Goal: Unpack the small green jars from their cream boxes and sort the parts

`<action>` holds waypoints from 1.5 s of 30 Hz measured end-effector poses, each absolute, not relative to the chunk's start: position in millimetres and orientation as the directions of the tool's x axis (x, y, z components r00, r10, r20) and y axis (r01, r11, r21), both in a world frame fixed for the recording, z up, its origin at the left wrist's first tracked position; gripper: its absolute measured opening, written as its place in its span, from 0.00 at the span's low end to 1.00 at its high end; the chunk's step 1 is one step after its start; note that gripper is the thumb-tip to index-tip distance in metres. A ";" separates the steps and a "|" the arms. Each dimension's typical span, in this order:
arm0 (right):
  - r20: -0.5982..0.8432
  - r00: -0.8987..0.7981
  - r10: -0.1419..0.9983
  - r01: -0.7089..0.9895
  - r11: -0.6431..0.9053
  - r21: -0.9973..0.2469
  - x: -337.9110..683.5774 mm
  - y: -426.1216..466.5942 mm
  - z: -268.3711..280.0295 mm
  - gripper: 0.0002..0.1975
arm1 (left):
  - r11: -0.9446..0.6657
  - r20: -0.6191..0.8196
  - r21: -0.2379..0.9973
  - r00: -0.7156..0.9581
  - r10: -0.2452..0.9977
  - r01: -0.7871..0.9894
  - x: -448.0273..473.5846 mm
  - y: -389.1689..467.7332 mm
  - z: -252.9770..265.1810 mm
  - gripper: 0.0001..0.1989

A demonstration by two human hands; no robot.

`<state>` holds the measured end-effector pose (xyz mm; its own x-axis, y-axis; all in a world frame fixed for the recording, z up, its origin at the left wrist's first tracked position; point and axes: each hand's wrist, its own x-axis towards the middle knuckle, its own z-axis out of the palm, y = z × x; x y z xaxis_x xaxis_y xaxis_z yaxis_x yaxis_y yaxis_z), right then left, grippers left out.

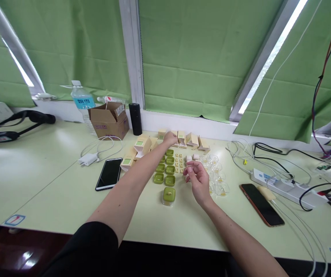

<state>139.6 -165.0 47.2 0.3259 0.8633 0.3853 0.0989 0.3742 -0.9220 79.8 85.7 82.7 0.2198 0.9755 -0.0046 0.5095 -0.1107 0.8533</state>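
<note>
My left hand (170, 138) reaches across to the back row. Its fingers are curled down at a small beige cardboard box (175, 143); the fingertips are partly hidden. My right hand (198, 181) hovers over the table, fingers loosely bent and apart, with nothing visible in them. Between my arms lie two columns of square green lids (170, 169) and small yellow pieces (180, 165). Close to me stands a small clear container with a green lid (169, 195). Clear plastic cups (222, 188) sit behind and beside my right hand, near small pale pink pieces (195, 157).
More beige boxes (192, 140) stand at the back, others (127, 161) left of my forearm. A phone (109, 174) lies left, another phone (261, 204) right beside a power strip (286, 188) and cables. A brown carton (110, 122), water bottle (82, 100) and black cylinder (135, 119) line the back.
</note>
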 end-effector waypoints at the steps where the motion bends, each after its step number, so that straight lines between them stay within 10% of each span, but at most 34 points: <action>1: 0.386 0.327 0.862 0.109 0.371 -0.922 139.8 -165.0 47.1 0.13 | -0.134 0.024 0.862 0.224 0.974 0.489 76.8 81.4 87.9 0.14; 13: 0.444 -0.167 0.880 0.639 0.440 -0.631 140.1 -178.1 61.6 0.03 | -0.645 0.461 0.723 0.521 0.718 0.249 -45.3 -70.8 95.9 0.12; 28: 0.392 -0.391 0.832 0.749 0.536 -0.390 129.8 -184.0 53.4 0.02 | -0.794 0.253 0.465 0.801 0.542 0.391 -75.9 -125.1 48.6 0.32; 45: 0.306 -0.029 0.951 0.293 0.301 -0.907 130.1 -177.4 53.3 0.10 | -0.797 0.388 0.511 0.740 0.549 0.324 -75.5 -120.5 41.8 0.24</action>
<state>130.1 -177.4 53.3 -0.0288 0.9515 0.3064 0.2933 0.3011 -0.9074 -75.5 -120.5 41.8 0.7399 0.5495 0.3881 0.3236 -0.7965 0.5107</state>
